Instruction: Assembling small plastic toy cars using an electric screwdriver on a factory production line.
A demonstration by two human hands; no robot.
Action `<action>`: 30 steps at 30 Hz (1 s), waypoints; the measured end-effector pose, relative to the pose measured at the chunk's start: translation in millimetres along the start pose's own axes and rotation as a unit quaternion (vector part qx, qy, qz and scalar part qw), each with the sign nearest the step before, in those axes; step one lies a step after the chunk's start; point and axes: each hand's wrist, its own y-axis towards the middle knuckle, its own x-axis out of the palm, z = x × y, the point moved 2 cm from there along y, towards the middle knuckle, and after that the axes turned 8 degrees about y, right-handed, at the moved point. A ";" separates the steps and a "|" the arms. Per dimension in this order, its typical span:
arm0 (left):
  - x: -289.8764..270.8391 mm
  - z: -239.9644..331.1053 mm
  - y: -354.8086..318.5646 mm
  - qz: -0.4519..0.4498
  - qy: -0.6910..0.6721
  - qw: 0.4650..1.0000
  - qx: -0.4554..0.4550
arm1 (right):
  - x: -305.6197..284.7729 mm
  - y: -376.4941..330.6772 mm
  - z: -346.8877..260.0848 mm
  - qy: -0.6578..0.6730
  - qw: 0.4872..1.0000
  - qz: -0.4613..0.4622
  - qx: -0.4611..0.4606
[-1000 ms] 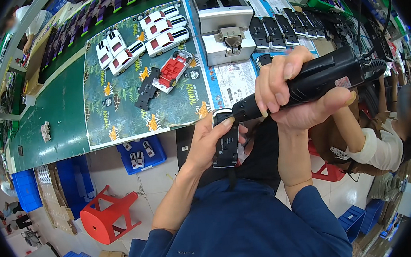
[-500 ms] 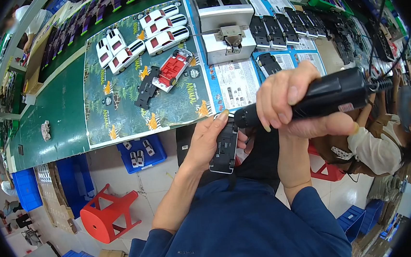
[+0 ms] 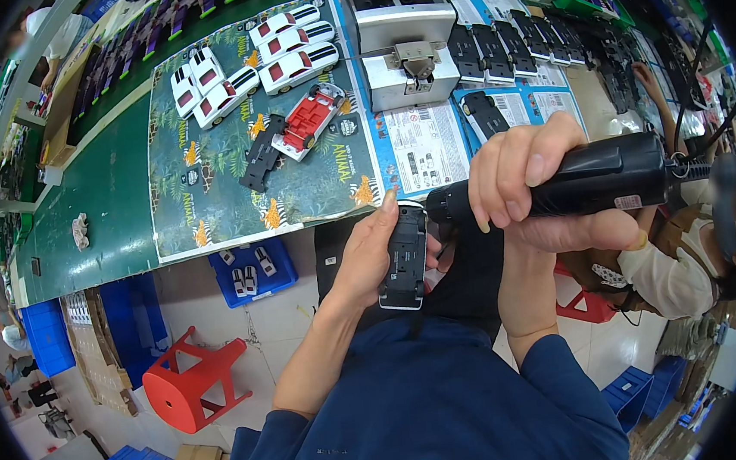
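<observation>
My left hand (image 3: 369, 260) is closed around a toy car (image 3: 405, 266), its black underside facing up, in front of the table edge. In my right hand (image 3: 537, 186) is a black electric screwdriver (image 3: 606, 177), wrapped by the fingers and lying nearly level. Its nose (image 3: 451, 208) points left, beside the car's far end and apart from the underside; the bit's tip I cannot make out. On the printed sheet ahead lies an upturned white car body with a red interior (image 3: 312, 122), touching a loose black chassis (image 3: 263, 156).
Several white toy cars (image 3: 299, 67) stand at the far left of the sheet. A metal fixture (image 3: 407, 71) sits at the back middle, with a row of black-bottomed cars (image 3: 505, 50) to its right. Below are a blue tray (image 3: 255, 273) and a red stool (image 3: 194, 382). Another person's sleeve (image 3: 669, 262) shows at right.
The screwdriver's nose has moved off the car's far end, slightly right. The car has turned a little, showing more of its underside. At right, another person's arm has come over the table.
</observation>
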 end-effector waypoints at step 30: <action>-0.1 -1.4 -2.9 -0.024 0.020 0.999 0.018 | 4.3 -7.2 17.8 -0.015 0.998 0.045 0.042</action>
